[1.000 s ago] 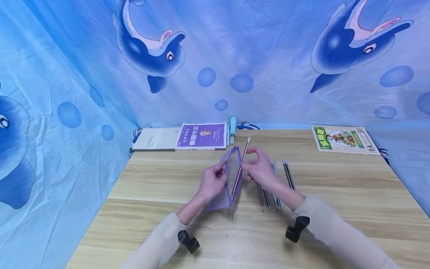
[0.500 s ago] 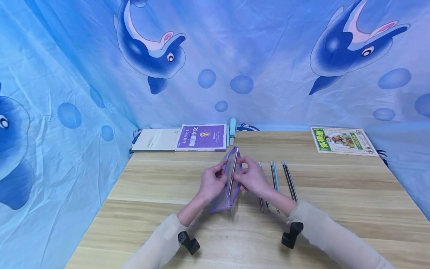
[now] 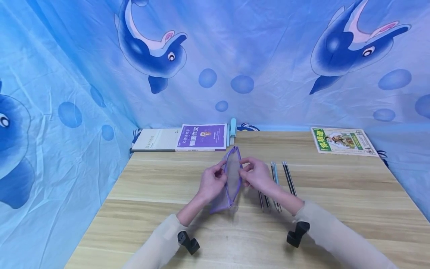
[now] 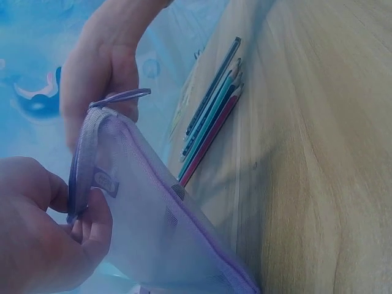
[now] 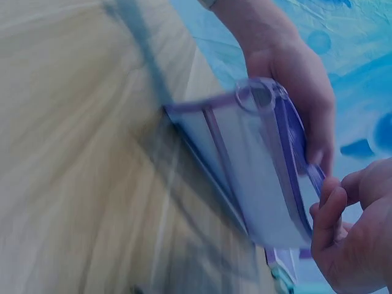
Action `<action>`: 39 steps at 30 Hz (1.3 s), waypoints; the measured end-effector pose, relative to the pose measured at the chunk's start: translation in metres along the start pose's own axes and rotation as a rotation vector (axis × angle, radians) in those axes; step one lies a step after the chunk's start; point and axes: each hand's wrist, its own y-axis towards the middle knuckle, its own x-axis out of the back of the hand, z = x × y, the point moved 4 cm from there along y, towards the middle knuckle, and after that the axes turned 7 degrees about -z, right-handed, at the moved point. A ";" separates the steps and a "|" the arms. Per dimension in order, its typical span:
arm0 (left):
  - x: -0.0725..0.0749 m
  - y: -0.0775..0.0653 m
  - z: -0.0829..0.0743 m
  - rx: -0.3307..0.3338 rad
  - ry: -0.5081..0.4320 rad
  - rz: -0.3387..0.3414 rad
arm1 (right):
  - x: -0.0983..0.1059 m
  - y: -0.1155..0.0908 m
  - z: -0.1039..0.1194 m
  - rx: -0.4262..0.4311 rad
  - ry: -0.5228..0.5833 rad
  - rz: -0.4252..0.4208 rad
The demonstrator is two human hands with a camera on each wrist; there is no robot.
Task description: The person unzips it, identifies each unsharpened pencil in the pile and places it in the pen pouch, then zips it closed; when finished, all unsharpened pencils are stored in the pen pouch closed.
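Observation:
A purple-edged mesh zip pouch (image 3: 220, 201) stands with its mouth spread between both hands. My left hand (image 3: 211, 183) pinches the left side of its rim between thumb and fingers, as the left wrist view (image 4: 55, 233) also has it. My right hand (image 3: 258, 175) is at the opposite rim, fingertips close to the edge, with no pencil in it. In the right wrist view, a dark stripe (image 5: 219, 144) shows along the pouch's mesh side. Several pencils (image 3: 287, 175), dark and light blue ones among them, lie on the table right of the pouch, partly hidden beneath my right forearm.
Along the back edge of the wooden table (image 3: 151, 179) lie a pale book (image 3: 156, 139), a purple book (image 3: 203, 136) and a light blue stapler-like object (image 3: 233, 129). A green-and-white booklet (image 3: 344, 141) lies at the back right. Blue dolphin-print cloth (image 3: 262, 48) hangs behind.
My right hand lowered a dark red pencil into the pouch's mouth and let it go. It then drew back a little to the right rim. My left hand kept its grip.

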 end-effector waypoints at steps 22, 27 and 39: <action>-0.001 0.000 -0.001 -0.010 -0.002 0.013 | 0.115 -0.009 -0.070 -0.048 -0.337 0.044; -0.003 0.001 0.000 -0.016 0.002 0.012 | 0.112 -0.010 -0.071 -0.039 -0.407 0.061; -0.006 0.000 0.002 -0.002 0.007 0.022 | 0.096 -0.001 -0.070 -0.010 -0.673 0.104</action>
